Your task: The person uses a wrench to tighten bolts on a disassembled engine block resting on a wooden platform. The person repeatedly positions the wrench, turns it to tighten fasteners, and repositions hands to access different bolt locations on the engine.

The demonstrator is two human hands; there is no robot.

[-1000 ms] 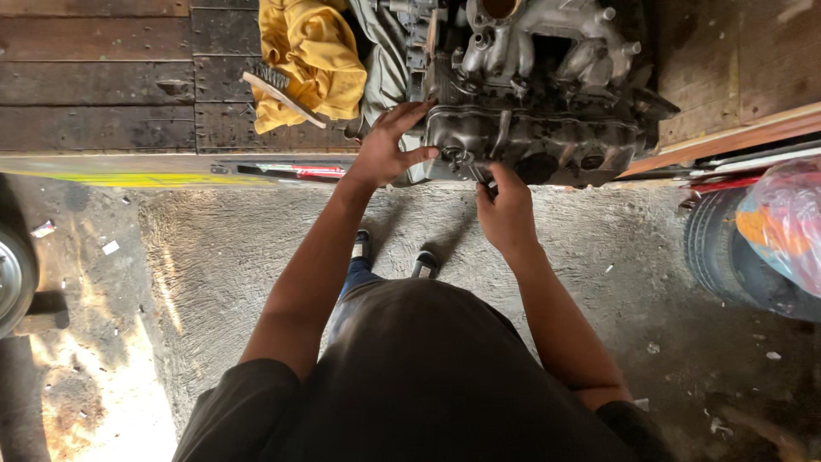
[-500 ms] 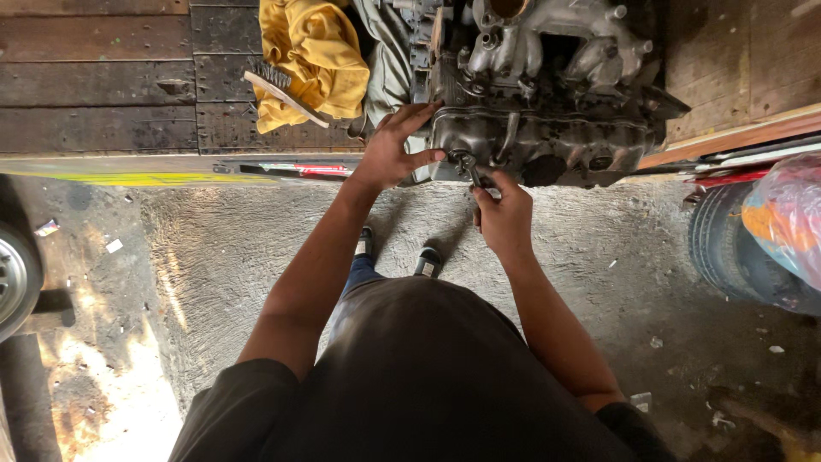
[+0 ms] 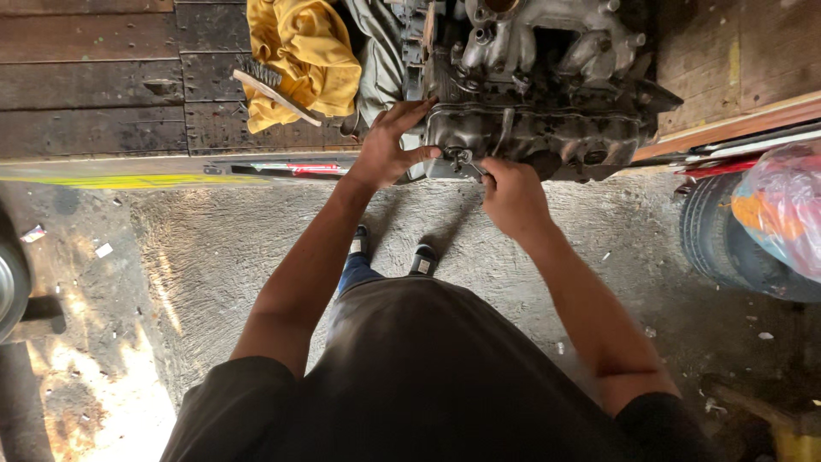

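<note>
A grimy metal engine block (image 3: 547, 94) lies on a wooden platform (image 3: 94, 77) in front of me. My left hand (image 3: 389, 150) rests spread against the engine's near left corner, thumb under its edge. My right hand (image 3: 511, 195) is closed on a small metal wrench (image 3: 466, 162) whose head sits on a bolt at the engine's lower front edge. A yellow cloth (image 3: 299, 60) is bunched on the platform left of the engine, with a wire brush (image 3: 274, 90) lying across it.
Rough concrete floor (image 3: 214, 257) lies below the platform edge, where my feet (image 3: 389, 252) stand. A tyre (image 3: 727, 248) with a pink plastic bag (image 3: 782, 210) on it sits at the right. Part of a wheel (image 3: 10, 287) shows at the left edge.
My right hand has shifted slightly up and left with the wrench toward the bolt. The left hand has stayed on the engine's corner.
</note>
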